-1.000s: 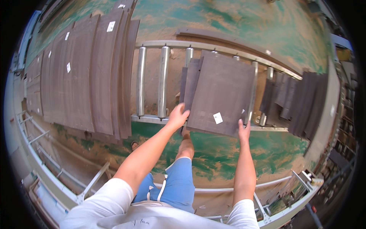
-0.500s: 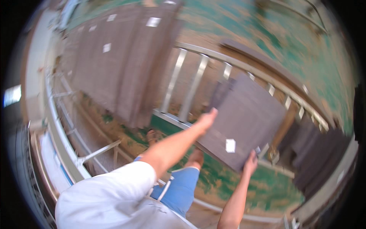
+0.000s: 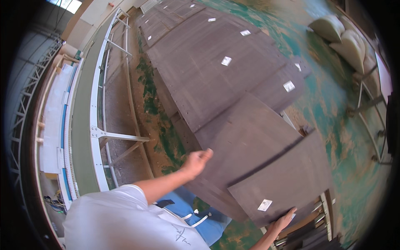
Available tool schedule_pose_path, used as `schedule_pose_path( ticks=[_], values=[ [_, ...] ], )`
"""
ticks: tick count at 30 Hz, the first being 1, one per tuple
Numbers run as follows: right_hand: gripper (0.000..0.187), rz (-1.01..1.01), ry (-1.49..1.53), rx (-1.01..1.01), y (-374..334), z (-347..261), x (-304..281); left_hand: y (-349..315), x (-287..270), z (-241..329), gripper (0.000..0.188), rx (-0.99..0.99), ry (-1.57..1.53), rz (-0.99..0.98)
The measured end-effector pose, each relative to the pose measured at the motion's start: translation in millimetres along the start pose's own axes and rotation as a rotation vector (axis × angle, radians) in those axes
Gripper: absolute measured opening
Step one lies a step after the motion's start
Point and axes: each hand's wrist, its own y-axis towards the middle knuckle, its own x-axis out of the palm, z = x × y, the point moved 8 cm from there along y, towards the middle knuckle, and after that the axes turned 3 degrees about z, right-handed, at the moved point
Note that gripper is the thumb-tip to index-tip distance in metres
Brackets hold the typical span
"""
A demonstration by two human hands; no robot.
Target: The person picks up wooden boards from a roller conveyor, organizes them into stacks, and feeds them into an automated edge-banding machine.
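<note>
A flat dark brown panel (image 3: pixel 287 179) with a small white label lies tilted over another brown panel (image 3: pixel 246 129), a dark gap showing along its far-left edge. My right hand (image 3: pixel 283 221) is closed on its near edge, with the fingers partly hidden. Off to the left, apart from the held panel, my left hand (image 3: pixel 196 163) hovers by the edge of the panel beneath. Its fingers point right, slightly bent, and nothing shows in them. Farther away, overlapping brown panels (image 3: pixel 200 71) with white labels lie in a long row.
A long green-topped conveyor (image 3: pixel 83 137) with a white metal frame (image 3: pixel 96 150) runs along the left. Pale sacks (image 3: pixel 350 46) sit at the far right near a metal rack (image 3: pixel 368 108). More dark panels (image 3: pixel 321 239) stand at lower right. The floor (image 3: pixel 333 125) is worn green.
My view has swung left and along the row. The panel, held in both hands before, now lies over the row. My left hand has let go; my right hand remains on its edge.
</note>
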Motion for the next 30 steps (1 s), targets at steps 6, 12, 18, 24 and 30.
schedule_pose_path(
  ticks=[6, 12, 18, 24, 30],
  values=[
    [0.069, -0.177, -0.455, -0.293, 2, -110, 279, 133, -259, -91, 0.075, -0.337, -0.059, 0.515],
    [0.071, -0.359, -1.035, -0.92, -11, -177, 633, 248, -391, -174, 0.089, -0.621, -0.26, 0.802],
    [0.055, -0.369, -1.127, -1.143, -60, -180, 870, 376, -445, -191, 0.082, -0.591, -0.335, 0.753],
    [0.055, -0.235, -1.218, -0.863, -2, -98, 862, 485, -417, -72, 0.097, 0.135, 0.289, 0.461],
    [0.094, -0.632, -0.713, -0.131, -127, 42, 980, 473, -375, -59, 0.104, 0.294, 0.721, 0.185]
  ],
)
